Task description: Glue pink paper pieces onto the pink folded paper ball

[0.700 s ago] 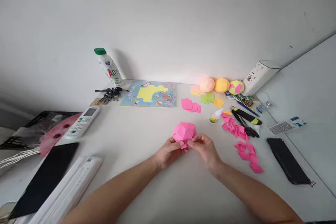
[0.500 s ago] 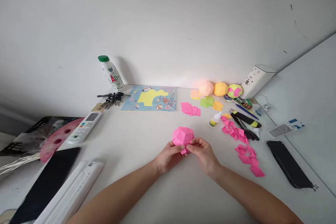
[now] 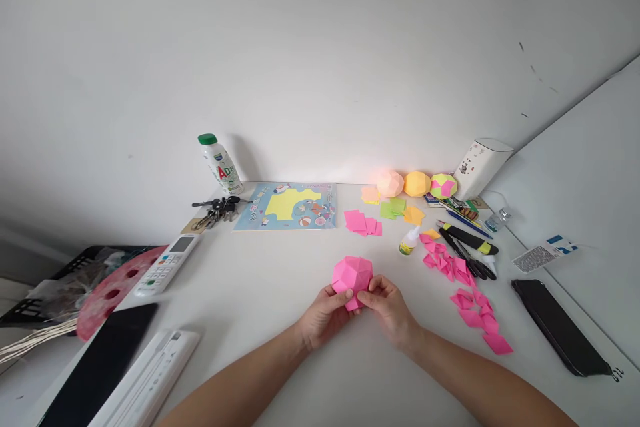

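A pink folded-paper ball [image 3: 353,273] is held just above the white table [image 3: 260,280], near its middle. My left hand [image 3: 325,315] grips its lower left side, fingers curled. My right hand [image 3: 387,307] pinches its lower right edge, where a loose pink flap sticks out. Several folded pink paper pieces [image 3: 467,283] lie scattered to the right of my hands. A small stack of flat pink squares [image 3: 363,221] lies farther back.
Three finished paper balls [image 3: 416,184] stand by the wall, with green and orange squares [image 3: 400,208], a glue bottle [image 3: 409,240], pens and scissors [image 3: 467,243]. A sticker sheet [image 3: 290,205], keys [image 3: 217,208], bottle [image 3: 220,163], remote [image 3: 167,263], tablet [image 3: 100,367] and black case [image 3: 560,327] surround the work area.
The camera has tilted up, so everything sits lower in view. My hands have closed in tighter on the pink ball, which still rests between them.
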{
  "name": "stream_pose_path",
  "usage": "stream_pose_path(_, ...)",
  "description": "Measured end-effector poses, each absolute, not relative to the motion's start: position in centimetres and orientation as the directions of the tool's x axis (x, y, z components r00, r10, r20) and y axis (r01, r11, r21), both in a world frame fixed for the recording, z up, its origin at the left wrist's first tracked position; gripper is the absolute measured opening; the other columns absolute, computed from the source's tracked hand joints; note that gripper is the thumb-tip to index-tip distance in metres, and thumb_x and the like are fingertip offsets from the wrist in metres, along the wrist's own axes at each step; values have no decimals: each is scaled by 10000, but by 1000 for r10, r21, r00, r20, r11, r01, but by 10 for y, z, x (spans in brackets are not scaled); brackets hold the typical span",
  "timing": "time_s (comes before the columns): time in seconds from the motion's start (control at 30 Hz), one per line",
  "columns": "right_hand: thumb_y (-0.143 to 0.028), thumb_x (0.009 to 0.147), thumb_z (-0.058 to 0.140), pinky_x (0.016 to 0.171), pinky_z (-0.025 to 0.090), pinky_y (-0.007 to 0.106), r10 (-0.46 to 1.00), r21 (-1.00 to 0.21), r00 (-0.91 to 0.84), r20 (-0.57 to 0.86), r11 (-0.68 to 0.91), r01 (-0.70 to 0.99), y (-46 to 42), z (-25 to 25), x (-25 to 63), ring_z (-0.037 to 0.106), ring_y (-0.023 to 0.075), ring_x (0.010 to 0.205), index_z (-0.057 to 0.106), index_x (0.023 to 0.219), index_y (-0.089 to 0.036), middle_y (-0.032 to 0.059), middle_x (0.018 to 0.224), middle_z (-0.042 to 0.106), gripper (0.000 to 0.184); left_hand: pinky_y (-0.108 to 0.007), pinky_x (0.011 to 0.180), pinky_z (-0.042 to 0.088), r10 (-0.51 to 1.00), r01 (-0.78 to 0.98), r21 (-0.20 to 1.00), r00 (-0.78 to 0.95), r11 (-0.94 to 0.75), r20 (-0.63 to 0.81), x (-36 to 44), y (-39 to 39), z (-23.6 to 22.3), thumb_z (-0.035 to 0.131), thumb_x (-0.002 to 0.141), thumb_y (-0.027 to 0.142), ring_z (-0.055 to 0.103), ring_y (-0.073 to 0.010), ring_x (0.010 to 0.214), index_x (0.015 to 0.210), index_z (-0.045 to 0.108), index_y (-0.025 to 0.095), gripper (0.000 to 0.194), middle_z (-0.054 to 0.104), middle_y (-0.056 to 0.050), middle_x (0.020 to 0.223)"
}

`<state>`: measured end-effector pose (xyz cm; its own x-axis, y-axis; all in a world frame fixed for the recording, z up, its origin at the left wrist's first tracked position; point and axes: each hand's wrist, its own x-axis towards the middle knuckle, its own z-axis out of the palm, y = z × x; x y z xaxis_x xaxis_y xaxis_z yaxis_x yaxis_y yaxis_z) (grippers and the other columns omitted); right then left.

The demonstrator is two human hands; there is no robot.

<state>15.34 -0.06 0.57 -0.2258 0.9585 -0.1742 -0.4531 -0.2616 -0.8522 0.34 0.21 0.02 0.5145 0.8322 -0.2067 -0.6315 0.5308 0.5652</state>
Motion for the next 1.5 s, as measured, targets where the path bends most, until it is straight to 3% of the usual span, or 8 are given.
stream_pose_path(0.33, -217, 648, 777, 622, 406, 289, 961, -885, -236, -142, -230, -404, 1, 0, 156, 550, 130, 557, 467, 604, -194, -54, 561, 573, 315, -310, 776, 402, 827, -611, 587, 525, 531, -202, 3, 1, 0, 716, 716, 222, 541, -139, 669, 728, 663, 113, 122, 602, -39, 658)
stream_pose_path(0.83, -244, 602, 805, 600, 395, 268, 956, -877, -225, -188, -267, -400, 1, 1, 157, 526, 115, 551, 473, 592, -199, -67, 558, 553, 335, -319, 836, 397, 824, -619, 567, 525, 543, -215, 3, 1, 3, 715, 723, 207, 560, -157, 768, 850, 684, 123, 156, 636, -63, 785)
stream_pose_path(1.5, -257, 600, 802, 610, 418, 294, 947, -872, -243, -210, -294, -391, 2, 5, 157, 541, 133, 563, 487, 596, -206, -59, 569, 565, 319, -334, 855, 398, 822, -620, 567, 533, 542, -203, 2, 2, 2, 684, 746, 176, 569, -166, 790, 863, 674, 116, 131, 640, -71, 814)
